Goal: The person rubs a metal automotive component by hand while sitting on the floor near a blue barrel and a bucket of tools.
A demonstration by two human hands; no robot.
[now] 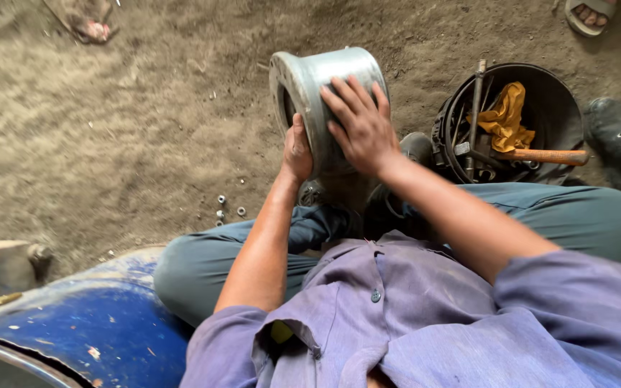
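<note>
A dull silver-grey metal wheel rim (325, 93) stands out against brown, mottled dirt ground (123, 122). The person wears a faded lilac shirt (425, 323) and grey-teal trousers (203, 266). At near left, a deep blue drum (102, 330) is flecked with pale chips. At far right, a black bucket (562, 108) holds a mustard-yellow rag (506, 115) and an orange-brown wooden handle (548, 156). Small silvery nuts (221, 208) dot the dirt, and a black boot (619, 136) shows at the right edge.
</note>
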